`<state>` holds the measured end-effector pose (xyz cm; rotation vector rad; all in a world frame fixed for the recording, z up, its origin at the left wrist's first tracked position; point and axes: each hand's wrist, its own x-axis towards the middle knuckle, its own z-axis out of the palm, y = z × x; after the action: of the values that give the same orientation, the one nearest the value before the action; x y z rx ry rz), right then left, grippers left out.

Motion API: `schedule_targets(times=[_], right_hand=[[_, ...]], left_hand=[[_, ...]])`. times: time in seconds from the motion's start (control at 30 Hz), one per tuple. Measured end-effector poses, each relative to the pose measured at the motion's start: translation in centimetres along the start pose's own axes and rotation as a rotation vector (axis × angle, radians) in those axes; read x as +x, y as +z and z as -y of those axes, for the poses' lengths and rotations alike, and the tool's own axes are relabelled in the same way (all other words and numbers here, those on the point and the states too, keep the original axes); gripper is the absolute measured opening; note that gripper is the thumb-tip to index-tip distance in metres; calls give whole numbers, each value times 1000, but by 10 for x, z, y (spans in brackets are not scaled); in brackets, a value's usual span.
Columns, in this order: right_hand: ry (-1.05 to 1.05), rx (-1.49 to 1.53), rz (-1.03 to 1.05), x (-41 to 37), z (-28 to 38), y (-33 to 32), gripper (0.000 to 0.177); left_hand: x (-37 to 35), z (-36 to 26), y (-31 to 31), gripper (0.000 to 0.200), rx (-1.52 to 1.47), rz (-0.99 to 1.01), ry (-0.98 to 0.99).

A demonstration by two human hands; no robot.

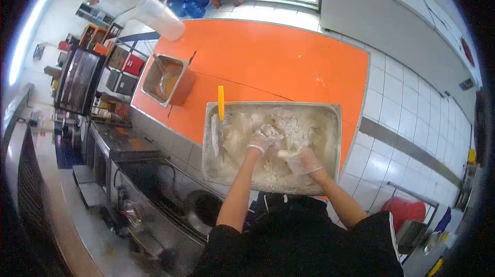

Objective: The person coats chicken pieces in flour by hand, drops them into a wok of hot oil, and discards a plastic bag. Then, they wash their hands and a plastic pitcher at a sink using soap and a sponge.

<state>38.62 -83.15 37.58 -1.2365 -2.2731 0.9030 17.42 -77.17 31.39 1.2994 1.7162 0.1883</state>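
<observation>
A large metal tray of white flour lies in front of me, with flour-coated lumps in its far half. My left hand, in a clear plastic glove, is in the middle of the tray, its fingers closed around a flour-coated lump. To its right and nearer to me, my right hand, gloved too, has its fingers curled at a pale floured piece. What the lumps are under the flour cannot be made out. A yellow-handled tool leans over the tray's far left rim.
The tray rests on an orange table. At its left stand a deep metal pan with liquid and a utensil, and a translucent pitcher. A stove with a wok is at my left. A white chest freezer stands at the far right.
</observation>
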Motion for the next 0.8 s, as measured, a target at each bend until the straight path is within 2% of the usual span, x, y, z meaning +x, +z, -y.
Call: schedule_targets(times=[0.03,0.07,0.1,0.13,0.2,0.23,0.27,0.3,0.33,0.37,0.4,0.43,0.47,0.5,0.53,0.6,0.63,0.7,0.73,0.8], right_hand=[[90,194,16,0,-14,0,13],[185,388,34,2,-25,-1,16],[176,382,45,4,-34,4,16],[287,597,2,8,-40,8,17],[408,820,-46,10,-46,10,20],[156,579,-95,13,-49,4,19],[-92,331,-143,14,-52,0,19],[-89,333,-147,13,-55,-1,19],[-68,466,-83,13,-59,1,16],[-51,600,-20,15,-63,3,14],[-59,604,-24,13,-63,7,14],[98,617,-54,8,-62,12,10],[255,625,-81,4,-62,15,8],[251,625,-81,0,-61,11,8],[350,613,-95,-5,-58,1,6],[448,593,-97,-14,-69,-3,5],[98,198,-165,-18,-85,9,6],[-255,-205,-218,-25,-97,29,12],[-58,-117,-241,-26,-91,40,13],[138,-48,-272,-21,-75,41,14]], left_hand=[[1,4,0,61,-19,-16,-3],[-1,10,2,59,15,-59,119],[-1,15,4,58,33,-81,178],[-4,15,5,57,52,-105,236],[-25,-8,3,50,116,-226,160],[-31,-10,4,50,118,-221,158],[-37,-13,6,46,77,-173,266],[-43,-16,7,43,37,-125,376],[-49,-23,15,43,40,-124,378],[-54,-32,30,39,4,-164,518],[-57,-37,36,35,-31,-205,657],[-50,-27,38,35,-25,-211,658],[-36,-9,42,33,-136,-65,675],[-28,-1,44,31,-249,84,689],[-28,-6,33,31,-251,79,691],[-29,-28,1,38,-161,-64,225],[-19,-36,-5,38,-170,-66,220],[-1,-51,-10,38,-171,-140,-92],[17,-38,4,38,-180,-138,-85],[60,-11,38,40,-66,-176,-31]])
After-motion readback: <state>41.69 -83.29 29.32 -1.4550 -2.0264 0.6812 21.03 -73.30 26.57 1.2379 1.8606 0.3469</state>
